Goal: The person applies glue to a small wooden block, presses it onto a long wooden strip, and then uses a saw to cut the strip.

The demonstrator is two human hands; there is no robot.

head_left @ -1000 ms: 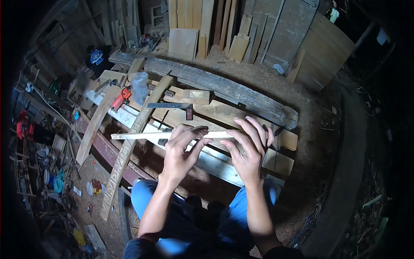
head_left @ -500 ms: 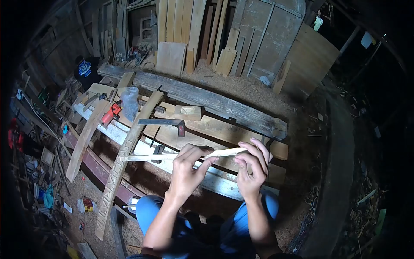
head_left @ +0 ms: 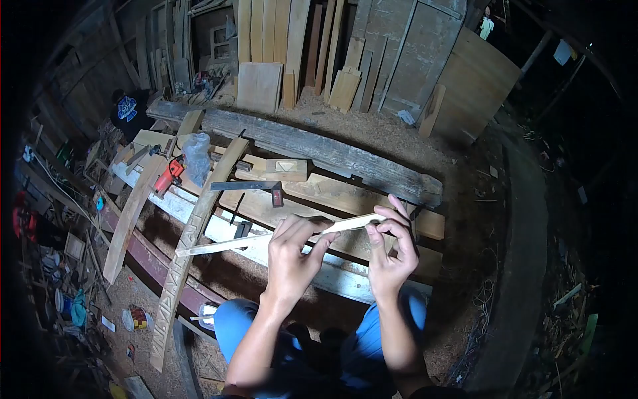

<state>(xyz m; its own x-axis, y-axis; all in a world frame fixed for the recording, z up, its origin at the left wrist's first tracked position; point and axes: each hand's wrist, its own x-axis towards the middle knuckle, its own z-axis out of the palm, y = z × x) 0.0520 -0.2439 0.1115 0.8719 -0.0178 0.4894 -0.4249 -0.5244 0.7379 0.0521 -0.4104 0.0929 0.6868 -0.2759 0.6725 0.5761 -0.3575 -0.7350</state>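
A thin, pale wooden strip (head_left: pixel 226 247) crosses in front of me, its left end over a long board with carved zigzag notches (head_left: pixel 178 279). My left hand (head_left: pixel 291 256) is closed around the strip near its middle, thumb below and fingers on top. At the strip's right end, my right hand (head_left: pixel 393 249) pinches it between thumb and fingers, the other fingers raised. Just beyond my hands lies a try square (head_left: pixel 247 186) with a dark blade and reddish stock. Behind that sits a small wooden block with a cut recess (head_left: pixel 286 169).
A red power tool (head_left: pixel 169 176) and a clear plastic bag (head_left: pixel 195 158) lie on the planks at left. A weathered beam (head_left: pixel 319 149) runs behind. Boards (head_left: pixel 272 33) lean on the far wall. A person in a dark shirt (head_left: pixel 129 112) is at far left.
The strip has tilted: its left end dropped and moved slightly left, while its right end rose. Both hands keep their hold on it. The camera view has shifted slightly.
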